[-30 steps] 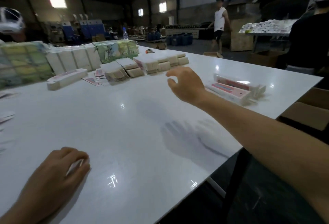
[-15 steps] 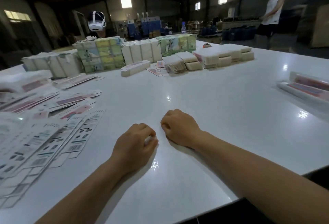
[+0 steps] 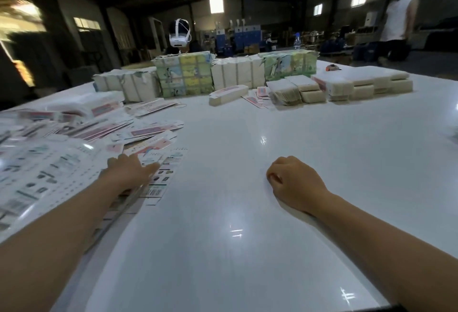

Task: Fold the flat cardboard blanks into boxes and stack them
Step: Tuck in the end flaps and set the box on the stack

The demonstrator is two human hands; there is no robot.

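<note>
White table, loose flat blanks spread near left; left hand flat-fingered on top blank, right hand curled, empty, alongside; glossy sheets likely to slip, dragging several together

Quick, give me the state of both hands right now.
Left hand: open, fingers stretched flat onto the flat cardboard blanks.
Right hand: closed in a fist on the table, holding nothing visible.
</note>
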